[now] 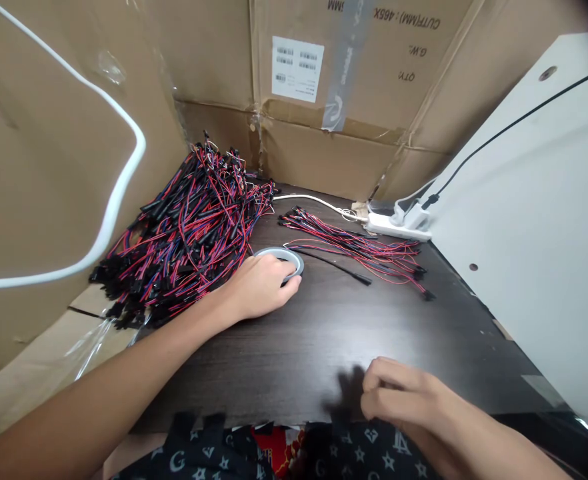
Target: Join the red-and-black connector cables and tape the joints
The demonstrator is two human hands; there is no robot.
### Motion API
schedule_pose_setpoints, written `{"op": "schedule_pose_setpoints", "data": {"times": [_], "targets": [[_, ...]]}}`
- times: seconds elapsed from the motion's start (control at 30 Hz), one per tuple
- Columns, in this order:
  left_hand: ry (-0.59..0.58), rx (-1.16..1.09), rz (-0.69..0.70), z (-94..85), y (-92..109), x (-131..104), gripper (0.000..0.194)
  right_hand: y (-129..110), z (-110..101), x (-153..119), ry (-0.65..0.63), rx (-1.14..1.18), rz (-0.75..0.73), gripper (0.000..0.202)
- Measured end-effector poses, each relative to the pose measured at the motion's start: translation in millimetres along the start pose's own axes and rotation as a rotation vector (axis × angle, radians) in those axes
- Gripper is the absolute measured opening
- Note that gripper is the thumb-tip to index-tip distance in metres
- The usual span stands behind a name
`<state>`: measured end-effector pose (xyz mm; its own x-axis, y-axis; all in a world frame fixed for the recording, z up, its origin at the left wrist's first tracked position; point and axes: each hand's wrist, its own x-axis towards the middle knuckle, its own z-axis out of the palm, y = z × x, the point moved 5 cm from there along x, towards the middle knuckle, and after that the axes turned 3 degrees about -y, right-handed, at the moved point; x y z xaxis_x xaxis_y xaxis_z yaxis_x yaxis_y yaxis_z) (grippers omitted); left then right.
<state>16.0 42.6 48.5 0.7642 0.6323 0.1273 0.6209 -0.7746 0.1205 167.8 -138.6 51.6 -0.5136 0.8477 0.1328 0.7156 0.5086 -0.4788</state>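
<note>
My left hand point(267, 287) is closed on a grey roll of tape point(294, 254) that lies flat on the dark table, its thumb and fingers at the near rim. Close to the table's front edge, my right hand point(399, 393) hovers with curled fingers. Its thumb and index finger nearly meet, and whatever is between them, if anything, cannot be made out. Left of the tape rises a big heap of red, blue and black wire harnesses point(194, 227). A smaller bundle of wire harnesses point(354, 243) lies beyond it to the right, with one black-sleeved cable point(337, 267) apart in front.
A white power strip point(399, 227) with plugs sits at the back right against a white panel point(519, 173). Cardboard walls point(314, 153) enclose the back and left. A thick white cable point(117, 193) hangs at the left, above clear plastic point(91, 347).
</note>
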Motion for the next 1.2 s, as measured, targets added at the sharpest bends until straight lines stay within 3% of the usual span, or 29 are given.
{"op": "schedule_pose_setpoints", "data": {"times": [0.13, 0.3, 0.53, 0.97, 1.2], "targets": [[-0.012, -0.011, 0.006, 1.3, -1, 0, 0.033, -1, 3, -2, -0.290, 0.198, 0.024, 0.038], [-0.026, 0.027, 0.022, 3.6, -1, -1, 0.034, -4, 5, 1, -0.389, 0.158, 0.074, 0.037], [-0.012, 0.054, 0.060, 4.0, 0, -1, 0.034, -8, 8, 2, -0.389, -0.058, 0.024, 0.045], [-0.027, 0.015, 0.044, 4.1, 0, -1, 0.035, -11, 20, -5, -0.251, -0.078, -0.066, 0.032], [-0.027, 0.004, 0.044, 5.0, 0, -1, 0.034, -6, 18, -5, -0.143, 0.054, 0.064, 0.023]]}}
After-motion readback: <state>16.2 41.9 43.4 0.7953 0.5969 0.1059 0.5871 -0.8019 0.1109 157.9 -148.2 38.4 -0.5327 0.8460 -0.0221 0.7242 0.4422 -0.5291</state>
